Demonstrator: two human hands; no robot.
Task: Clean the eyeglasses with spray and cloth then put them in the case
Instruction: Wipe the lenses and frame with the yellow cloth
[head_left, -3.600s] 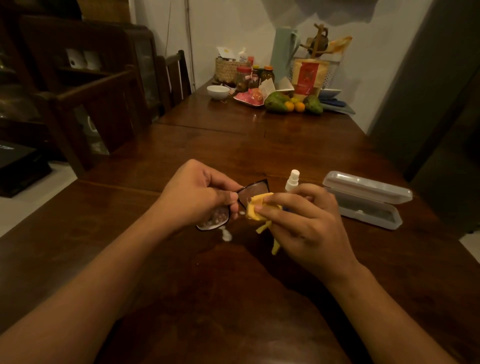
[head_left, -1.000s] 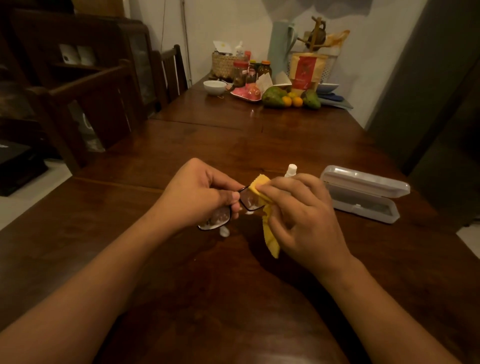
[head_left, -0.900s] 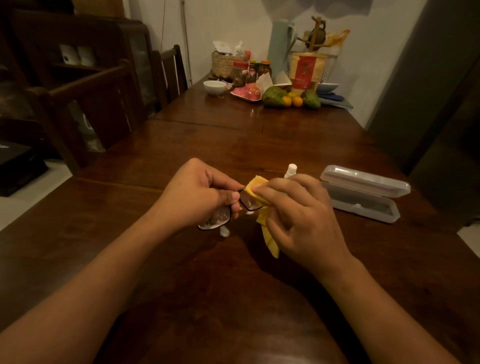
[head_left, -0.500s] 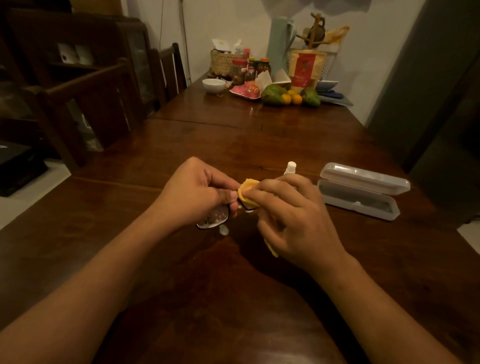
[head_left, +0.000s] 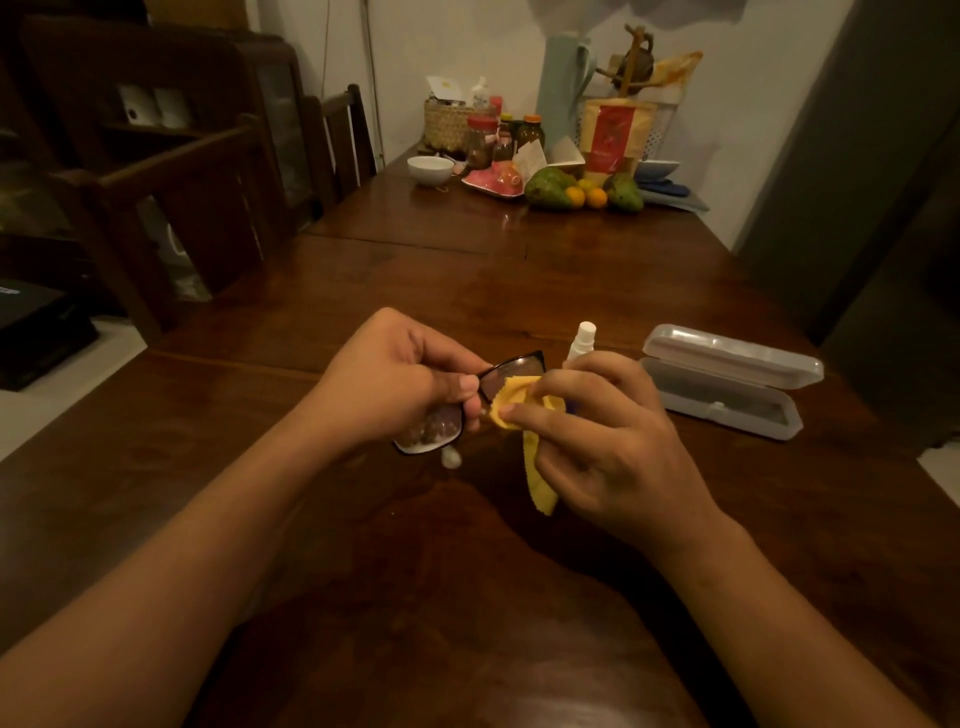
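Black-framed eyeglasses (head_left: 511, 370) are held just above the dark wooden table (head_left: 363, 545). My left hand (head_left: 387, 379) grips them at the bridge and left lens. My right hand (head_left: 605, 441) pinches a yellow cloth (head_left: 519, 400) against the lower part of the right lens, and a strip of cloth hangs below. A small white spray bottle (head_left: 583, 340) stands just behind my right hand, mostly hidden. The clear glasses case (head_left: 727, 379) lies open to the right, with nothing visible inside.
A small white cap or droplet (head_left: 451, 458) lies on the table under the glasses. At the far end stand a white bowl (head_left: 430, 169), jars, a basket, fruit (head_left: 582, 192) and a red packet. Wooden chairs (head_left: 208, 208) line the left side.
My right hand has rubbed the cloth over the right lens, sliding it from the lens's top down to its lower edge. My left hand has kept its hold.
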